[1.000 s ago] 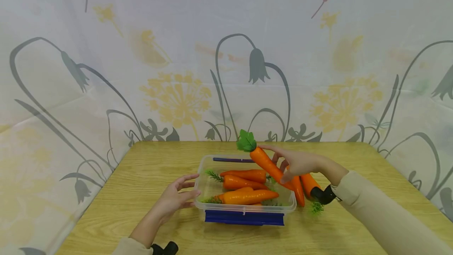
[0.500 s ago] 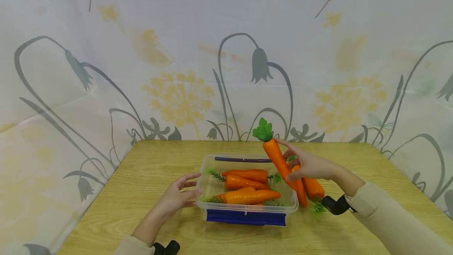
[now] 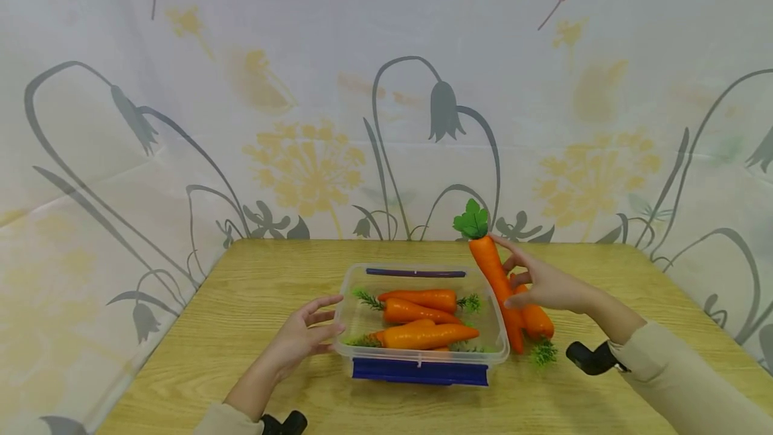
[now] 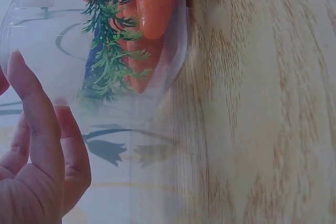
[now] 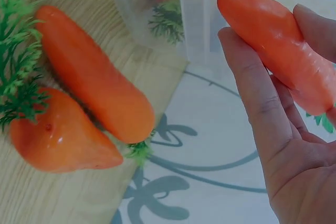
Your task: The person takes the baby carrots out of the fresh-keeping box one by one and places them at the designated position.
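Observation:
My right hand [image 3: 546, 285] pinches an orange toy carrot [image 3: 490, 264] with broad green leaves, tilted with its top up, beside the right wall of a clear plastic box [image 3: 501, 348]. In the right wrist view this carrot [image 5: 278, 40] lies between thumb and fingers. My left hand [image 3: 302, 334] touches the left end of the box with loosely bent fingers. Inside the box lie several carrots [image 3: 429, 336] with feathery green tops. The left wrist view shows the left fingers [image 4: 44, 135] against the clear wall.
Two more carrots lie on the wooden table [image 3: 241, 301] right of the box, the nearer one [image 5: 63, 135] short and plump, the other [image 5: 97, 74] longer. Blue latches [image 3: 419, 371] run along the box's sides. A flowered cloth [image 3: 302, 86] hangs behind the table.
My right hand has moved right with the carrot, from above the box's right part to beyond its right edge. The carrot now stands steeper. My left hand stays at the box.

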### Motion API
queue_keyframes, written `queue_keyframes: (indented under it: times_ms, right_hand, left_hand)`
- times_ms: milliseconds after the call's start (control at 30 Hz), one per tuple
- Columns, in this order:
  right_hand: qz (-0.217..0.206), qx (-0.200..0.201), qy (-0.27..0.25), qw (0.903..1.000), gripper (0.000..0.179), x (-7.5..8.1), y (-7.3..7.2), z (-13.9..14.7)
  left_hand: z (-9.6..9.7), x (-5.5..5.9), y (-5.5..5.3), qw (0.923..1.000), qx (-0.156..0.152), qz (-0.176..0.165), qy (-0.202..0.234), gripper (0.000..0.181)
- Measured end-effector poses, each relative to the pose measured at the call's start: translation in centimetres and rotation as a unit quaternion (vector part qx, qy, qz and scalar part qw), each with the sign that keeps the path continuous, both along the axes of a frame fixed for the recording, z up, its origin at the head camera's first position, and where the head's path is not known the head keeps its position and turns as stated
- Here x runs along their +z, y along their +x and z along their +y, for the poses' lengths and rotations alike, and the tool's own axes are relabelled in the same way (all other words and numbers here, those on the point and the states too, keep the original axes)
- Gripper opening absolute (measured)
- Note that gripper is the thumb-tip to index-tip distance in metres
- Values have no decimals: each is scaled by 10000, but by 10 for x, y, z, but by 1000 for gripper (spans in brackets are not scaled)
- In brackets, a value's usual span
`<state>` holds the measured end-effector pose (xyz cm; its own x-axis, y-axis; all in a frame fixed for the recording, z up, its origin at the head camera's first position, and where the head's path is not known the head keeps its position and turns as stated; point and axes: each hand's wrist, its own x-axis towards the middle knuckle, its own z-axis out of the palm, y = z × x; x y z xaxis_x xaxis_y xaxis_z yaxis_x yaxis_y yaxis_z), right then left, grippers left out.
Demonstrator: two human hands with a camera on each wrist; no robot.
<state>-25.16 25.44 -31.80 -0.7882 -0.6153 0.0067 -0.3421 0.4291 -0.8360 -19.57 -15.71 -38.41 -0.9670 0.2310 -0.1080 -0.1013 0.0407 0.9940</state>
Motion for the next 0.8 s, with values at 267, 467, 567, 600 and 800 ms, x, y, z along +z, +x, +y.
queue_keyframes:
  times_ms: [267, 467, 567, 600, 800]
  right_hand:
    - [-265, -154, -96, 9995, 101, -7, 4, 14]
    - [-273, -230, -81, 9993, 103, -15, 6, 29]
    - [-376, -354, -119, 9986, 103, -20, 7, 37]
    - [-429, -393, -156, 9982, 103, -22, 7, 39]
    - [-493, -492, -266, 9972, 101, -36, 7, 52]
  left_hand:
    - [0, 1, 0, 10000, -35, -13, 75, 56]
    - [0, -1, 0, 9999, -19, -31, 106, 56]
    - [-1, -2, -1, 10000, -24, -25, 91, 57]
    - [-1, -2, -1, 10000, -28, -20, 85, 58]
    - [-1, -4, -2, 10000, -44, 10, 88, 59]
